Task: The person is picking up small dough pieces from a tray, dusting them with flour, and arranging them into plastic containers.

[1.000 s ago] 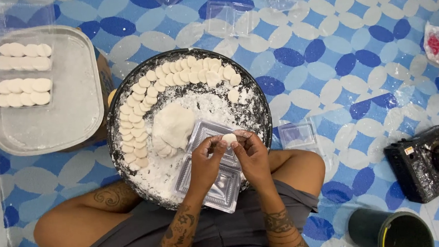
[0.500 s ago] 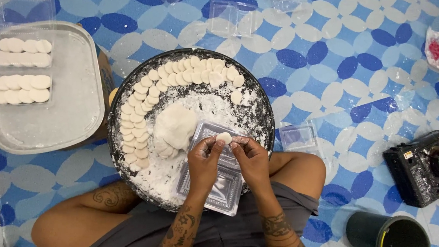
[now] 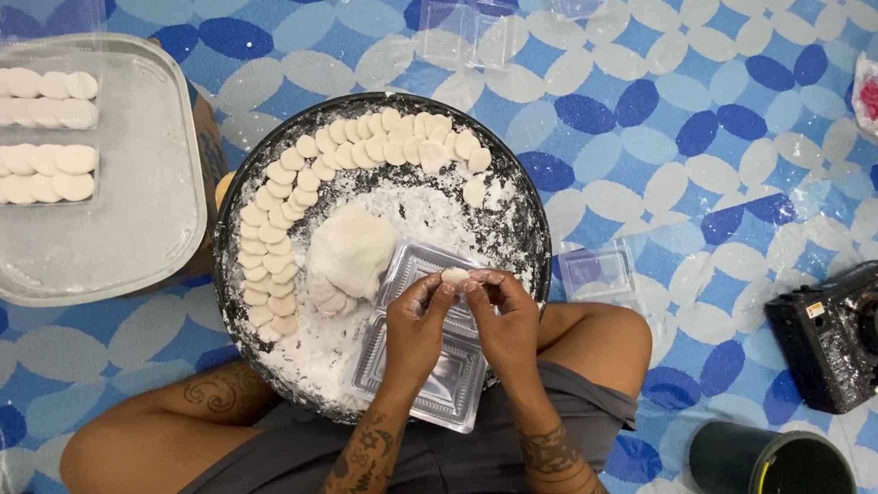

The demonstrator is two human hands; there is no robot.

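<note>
Pinching dough piece [image 3: 455, 275] | between both hands' fingertips [image 3: 444, 289] | above clear tray [image 3: 432, 372]

I see soft, matt dough [image 3: 455, 275] pinched over a clear glossy plastic tray [image 3: 431, 367]. The round dark pan [image 3: 522, 196] looks metal, dusted with powdery flour [image 3: 416, 211]. The patterned floor mat [image 3: 705, 141] looks smooth.

My two hands [image 3: 460, 323] pinch one dough piece [image 3: 455, 275]. One floured round tray [image 3: 522, 196], one dough lump [image 3: 354, 248]. Four rows of discs on one metal tray [image 3: 139, 231].
</note>
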